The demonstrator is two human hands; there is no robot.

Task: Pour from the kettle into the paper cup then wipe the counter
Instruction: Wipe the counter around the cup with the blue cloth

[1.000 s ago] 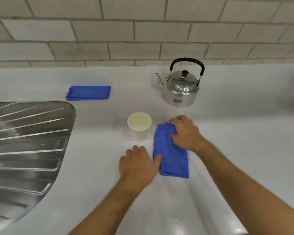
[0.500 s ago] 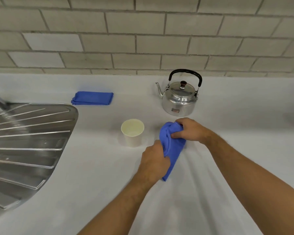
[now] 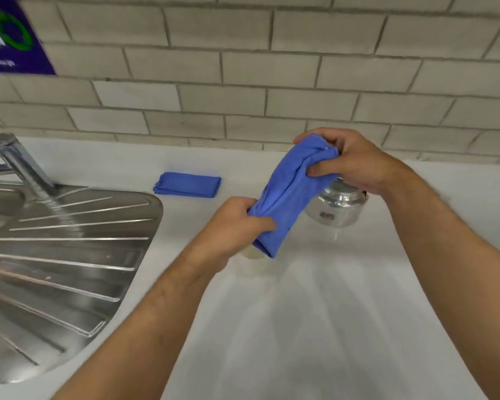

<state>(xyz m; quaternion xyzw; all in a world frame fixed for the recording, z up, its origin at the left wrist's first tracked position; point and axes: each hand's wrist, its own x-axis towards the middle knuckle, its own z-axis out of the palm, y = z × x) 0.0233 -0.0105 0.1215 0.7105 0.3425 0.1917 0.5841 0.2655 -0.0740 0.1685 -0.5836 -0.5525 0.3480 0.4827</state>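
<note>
white counter [image 3: 315, 327] under grey tile wall [image 3: 243, 82]; left hand [image 3: 237, 226] and right hand [image 3: 355, 161] both grip blue cloth [image 3: 289, 197].

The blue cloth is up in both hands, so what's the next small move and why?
Probably lower the blue cloth to the white counter in front of the paper cup and start wiping. The left hand and right hand hold it bunched in the air, off the counter, in front of the kettle.

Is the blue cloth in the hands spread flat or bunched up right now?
Bunched. The blue cloth is gathered into a creased roll, lifted off the counter, gripped by the left hand low and the right hand high.
</note>
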